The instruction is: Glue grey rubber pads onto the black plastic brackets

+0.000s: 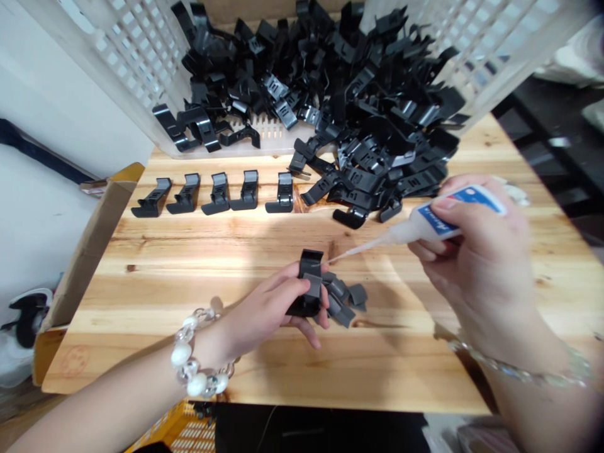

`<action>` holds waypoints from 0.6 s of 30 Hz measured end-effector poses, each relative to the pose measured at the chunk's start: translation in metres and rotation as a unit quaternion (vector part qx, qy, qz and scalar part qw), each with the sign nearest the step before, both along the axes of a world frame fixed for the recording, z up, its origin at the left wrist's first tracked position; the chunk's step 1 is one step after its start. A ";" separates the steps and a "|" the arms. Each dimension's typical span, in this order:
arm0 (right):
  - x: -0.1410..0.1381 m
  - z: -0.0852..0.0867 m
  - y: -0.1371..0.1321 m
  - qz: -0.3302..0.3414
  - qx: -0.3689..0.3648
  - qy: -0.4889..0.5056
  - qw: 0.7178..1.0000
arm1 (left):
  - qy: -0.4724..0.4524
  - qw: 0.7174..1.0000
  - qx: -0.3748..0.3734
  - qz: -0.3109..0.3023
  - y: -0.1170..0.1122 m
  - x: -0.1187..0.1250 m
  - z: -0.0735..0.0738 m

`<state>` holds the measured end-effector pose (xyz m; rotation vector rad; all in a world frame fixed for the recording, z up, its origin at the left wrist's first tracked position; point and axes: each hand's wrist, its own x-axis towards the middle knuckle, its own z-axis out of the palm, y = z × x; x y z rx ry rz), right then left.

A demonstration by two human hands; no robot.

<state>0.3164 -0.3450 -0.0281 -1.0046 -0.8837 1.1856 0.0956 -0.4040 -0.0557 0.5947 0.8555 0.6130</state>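
Observation:
My left hand [283, 296] is closed around a black plastic clip [309, 261], with the thumb pressing a small grey pad [312, 285] against it. In my right hand [481, 251] is a glue bottle [436, 217] with a blue and white label, tilted so its long thin nozzle [363, 246] points at the clip. The nozzle's tip is at the clip's upper part; whether it touches I cannot tell. Several loose grey pads [342, 299] lie on the table just right of my left hand.
Several black clips [243, 190] stand in a row at the left on the wooden table [189, 251]. Behind them a white plastic basket [155, 38] lies open toward me, and a heap of black clips [368, 157] spills out of it. A cardboard box [80, 264] stands at the left edge.

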 end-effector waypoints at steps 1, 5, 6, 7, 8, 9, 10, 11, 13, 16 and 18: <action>0.000 0.000 0.000 0.000 0.002 0.000 1.000 | 0.002 1.000 -0.001 0.001 0.000 0.000 0.000; 0.000 0.000 -0.001 -0.006 0.000 0.000 1.000 | 0.006 1.000 -0.002 -0.001 0.000 0.000 0.001; 0.000 0.000 -0.001 -0.008 0.000 0.000 1.000 | 0.007 1.000 -0.002 -0.002 0.000 0.000 0.001; 0.000 0.000 -0.001 -0.008 0.000 0.001 1.000 | 0.007 1.000 -0.002 -0.003 0.000 0.000 0.001; -0.001 0.000 -0.001 -0.008 0.000 0.002 1.000 | 0.007 1.000 -0.004 -0.002 0.000 0.001 0.002; -0.001 0.000 -0.001 -0.006 0.000 0.004 1.000 | 0.007 1.000 -0.005 0.000 0.000 0.001 0.002; -0.001 0.000 -0.001 -0.004 -0.001 0.005 1.000 | 0.008 1.000 -0.007 0.001 0.000 0.001 0.002; -0.001 0.000 -0.001 -0.003 0.000 0.005 1.000 | 0.008 1.000 -0.007 0.002 0.000 0.001 0.002; -0.001 0.000 -0.001 -0.003 0.000 0.003 1.000 | 0.010 1.000 -0.007 0.000 0.000 0.001 0.002; -0.001 -0.001 -0.001 -0.005 0.000 -0.001 1.000 | 0.010 1.000 -0.004 -0.003 0.000 0.001 0.003; -0.001 -0.001 -0.001 -0.004 0.000 -0.002 1.000 | 0.010 1.000 -0.003 -0.003 0.000 0.001 0.003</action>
